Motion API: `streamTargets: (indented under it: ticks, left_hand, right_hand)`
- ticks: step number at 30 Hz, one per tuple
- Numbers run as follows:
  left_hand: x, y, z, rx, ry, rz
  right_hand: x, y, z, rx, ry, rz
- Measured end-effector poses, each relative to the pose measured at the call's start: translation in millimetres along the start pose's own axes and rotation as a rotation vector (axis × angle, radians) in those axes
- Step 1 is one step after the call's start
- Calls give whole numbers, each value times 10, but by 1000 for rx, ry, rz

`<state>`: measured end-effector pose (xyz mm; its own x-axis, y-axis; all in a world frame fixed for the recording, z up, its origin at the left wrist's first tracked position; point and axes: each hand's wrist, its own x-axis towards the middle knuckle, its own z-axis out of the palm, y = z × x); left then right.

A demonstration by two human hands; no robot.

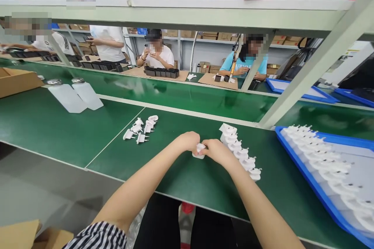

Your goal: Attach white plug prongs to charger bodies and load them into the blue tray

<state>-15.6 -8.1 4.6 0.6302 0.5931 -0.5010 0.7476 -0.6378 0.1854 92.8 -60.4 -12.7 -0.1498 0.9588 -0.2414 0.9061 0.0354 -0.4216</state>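
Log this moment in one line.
left hand + right hand: pinching small white plastic plug part | beside: row of white plug parts | on: green table

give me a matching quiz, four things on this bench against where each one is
Things:
1. white plug part
2. white bottles
3. blue tray
4. cardboard box

Places:
a. far left edge of the bench
b. pinched between the left hand and right hand
c. right end of the bench, filled with rows of white parts
d. left of the loose pile of plug parts

Pairs: 1-b, 2-d, 3-c, 4-a
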Motion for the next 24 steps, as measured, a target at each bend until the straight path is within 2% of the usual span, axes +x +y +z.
streamTargets:
  ticks: [3,6,11,13,15,18,21,24]
  left_hand:
    - [-144,5,138,-52,39,90]
    - [-328,114,275,-118,-3,128]
    - [-475,381,290,-122,-3,-127]
    - [-483,413,328,-151,39,-129]
    - [-484,435,455,-243,93,-48]
    - [-462,584,767,-459,209,83]
    - [-367,915,1052,-667,318,89]
    - [-194,1272,1163,-801,367,37]
  right_hand:
    - [-192,-72,18,-13,-29,-58]
    - [-438,-183,49,-87,-103,-51]
    - [-538,-308,-41,-204,-200,58]
    - [-526,-273,-94,-217,-218,43]
    - [-580,-174,-113,-188,-225,31]
    - [-825,71,-79,-97,-179,40]
    - [-1163,362,-29,22,-100,88]
    - [-1432,653,-19,197,20,173]
